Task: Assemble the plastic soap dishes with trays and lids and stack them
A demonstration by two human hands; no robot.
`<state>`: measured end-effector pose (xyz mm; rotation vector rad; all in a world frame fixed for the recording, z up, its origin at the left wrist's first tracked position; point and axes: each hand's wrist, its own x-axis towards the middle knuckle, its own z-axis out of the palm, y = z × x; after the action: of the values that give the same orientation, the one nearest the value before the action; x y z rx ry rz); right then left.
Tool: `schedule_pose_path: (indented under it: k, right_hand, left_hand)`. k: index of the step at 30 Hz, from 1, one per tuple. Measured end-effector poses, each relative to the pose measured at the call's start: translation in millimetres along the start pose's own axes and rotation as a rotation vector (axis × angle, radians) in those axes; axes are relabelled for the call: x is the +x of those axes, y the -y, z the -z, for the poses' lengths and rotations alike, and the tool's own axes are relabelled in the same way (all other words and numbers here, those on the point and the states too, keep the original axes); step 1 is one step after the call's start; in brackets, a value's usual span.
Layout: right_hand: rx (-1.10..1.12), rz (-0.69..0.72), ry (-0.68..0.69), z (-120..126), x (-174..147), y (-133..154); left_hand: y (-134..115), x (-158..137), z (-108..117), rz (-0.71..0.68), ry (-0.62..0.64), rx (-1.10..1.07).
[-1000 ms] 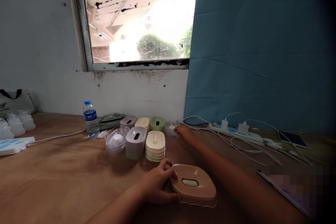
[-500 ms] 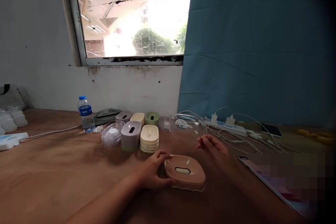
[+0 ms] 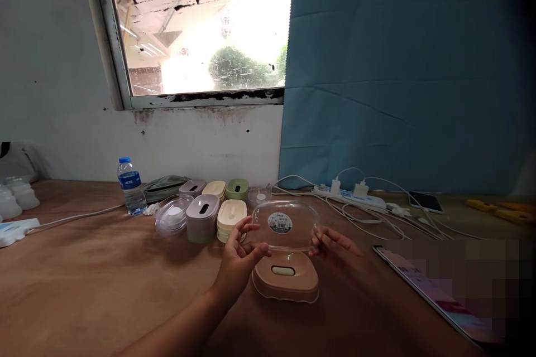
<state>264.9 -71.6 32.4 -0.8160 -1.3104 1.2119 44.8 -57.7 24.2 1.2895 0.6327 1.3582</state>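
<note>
My right hand [image 3: 333, 245] pinches the right edge of a clear plastic lid [image 3: 293, 240], which is tilted up and bears a round printed sticker [image 3: 280, 223]. At the lid's left edge is my left hand [image 3: 240, 251], thumb and fingers apart around the rim; whether they touch it I cannot tell. Just below the lid, a pinkish-brown oval box lid [image 3: 288, 284] with a slot in its middle rests on the table, its back edge partly behind the clear lid.
Behind stand lilac boxes [image 3: 201, 228], cream lids in a stack [image 3: 231, 213], a green box [image 3: 237, 188] and stacked clear lids [image 3: 171, 215]. A water bottle [image 3: 131, 187] is at left. Cables, a power strip [image 3: 355, 198] and a large phone-like screen [image 3: 431, 290] lie right.
My left hand has let go of the pinkish-brown lid and risen to the clear lid's left edge. The clear lid has come lower and nearer in my right hand.
</note>
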Motion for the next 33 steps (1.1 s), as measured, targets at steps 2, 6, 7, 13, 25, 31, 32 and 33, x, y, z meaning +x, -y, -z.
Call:
schedule_pose_path:
  k: [2,6,7,13,25,31,32,33]
  right_hand:
    - [-0.022,-0.002,0.008,1,-1,-1]
    - [-0.273,0.052,0.013,3,-5,0]
    - [-0.367,0.076,0.019,4,-6,0]
    - [-0.808,0.171,0.142,8,-12,-8]
    - [-0.984,0.087,0.258,17,-12,-12]
    - [-0.855,0.104,0.311,21,-10,-19]
    - [-0.840,0.098,0.323,22,-9,-20]
    - [-0.836,0.090,0.335,22,-9,-20]
  left_hand:
    - [2,3,1,0.025,-0.059,0.002]
    - [14,9,10,0.071,-0.105,0.031]
    - [17,10,13,0.089,-0.121,0.043]
    - [28,12,22,0.218,-0.120,0.128]
    - [40,12,27,0.230,-0.001,0.594]
    - [36,13,23,0.220,0.028,0.638]
    - [36,13,23,0.223,0.038,0.633]
    - [37,14,24,0.225,0.046,0.629]
